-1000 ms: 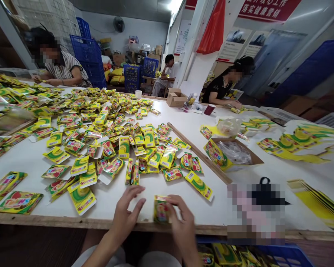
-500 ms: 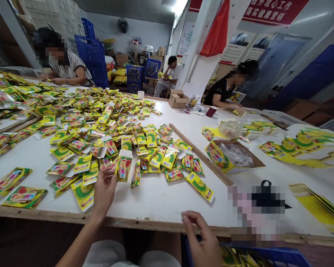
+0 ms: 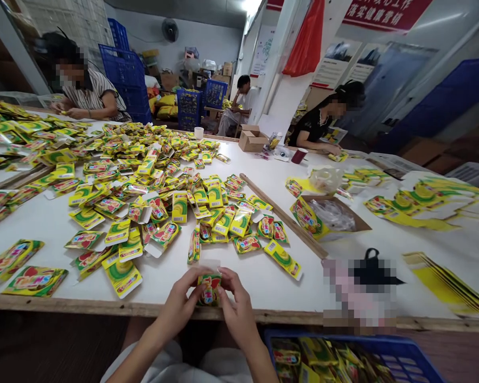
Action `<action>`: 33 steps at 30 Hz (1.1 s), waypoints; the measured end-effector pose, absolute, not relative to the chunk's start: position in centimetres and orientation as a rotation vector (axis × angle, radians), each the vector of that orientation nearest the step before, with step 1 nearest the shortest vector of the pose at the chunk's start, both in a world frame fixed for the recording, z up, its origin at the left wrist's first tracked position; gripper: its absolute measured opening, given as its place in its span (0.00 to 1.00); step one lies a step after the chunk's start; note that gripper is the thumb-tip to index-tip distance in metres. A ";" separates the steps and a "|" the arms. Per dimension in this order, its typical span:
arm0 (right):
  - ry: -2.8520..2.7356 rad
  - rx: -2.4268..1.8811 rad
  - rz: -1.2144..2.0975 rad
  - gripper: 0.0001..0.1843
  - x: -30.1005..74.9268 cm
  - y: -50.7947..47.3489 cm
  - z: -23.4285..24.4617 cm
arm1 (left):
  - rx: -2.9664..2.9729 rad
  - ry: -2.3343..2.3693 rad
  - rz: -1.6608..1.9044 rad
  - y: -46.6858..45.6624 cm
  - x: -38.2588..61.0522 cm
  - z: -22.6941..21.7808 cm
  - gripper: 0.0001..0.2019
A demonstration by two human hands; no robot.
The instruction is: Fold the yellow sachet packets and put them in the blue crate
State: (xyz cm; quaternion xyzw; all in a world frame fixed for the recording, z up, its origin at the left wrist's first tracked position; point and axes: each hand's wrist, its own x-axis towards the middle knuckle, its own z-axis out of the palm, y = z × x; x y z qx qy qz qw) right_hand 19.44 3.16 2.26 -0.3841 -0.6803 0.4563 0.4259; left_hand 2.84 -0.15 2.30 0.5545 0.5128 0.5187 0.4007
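Note:
Both my hands meet at the near edge of the white table [image 3: 239, 271], pinching one small yellow-and-green carton [image 3: 209, 287] with a white flap on top. My left hand [image 3: 179, 306] grips its left side and my right hand [image 3: 236, 306] grips its right side, fingers closed on it. Just beyond lie several flat cartons of the same kind, the nearest ones a yellow one [image 3: 282, 259] to the right and an upright one [image 3: 193, 246] straight ahead.
A large heap of cartons [image 3: 143, 170] covers the table's left and middle. A wooden strip [image 3: 283, 215] runs diagonally at the right, beside an open cardboard box [image 3: 331, 215]. A blue crate [image 3: 355, 359] with cartons sits at my lower right. Three other people sit at the far side.
My left hand picked a carton from the pile and brought it back to the table's near edge. My right hand rose from the crate side and joined it on the carton.

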 end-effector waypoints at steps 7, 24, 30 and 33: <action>-1.819 -0.953 0.988 0.09 18.6 5.3 3.4 | 1.537 1.328 1.324 1.3 2.8 2.6 0.11; -1.706 -0.997 0.870 0.07 18.1 5.5 3.9 | 1.335 1.522 1.429 1.6 4.6 3.6 0.09; -1.737 -1.065 0.862 0.07 18.0 6.1 4.4 | 1.249 1.565 1.461 2.4 5.1 4.2 0.08; -1.753 -1.083 0.860 0.07 18.1 6.3 4.7 | 1.239 1.543 1.459 2.5 5.0 4.0 0.08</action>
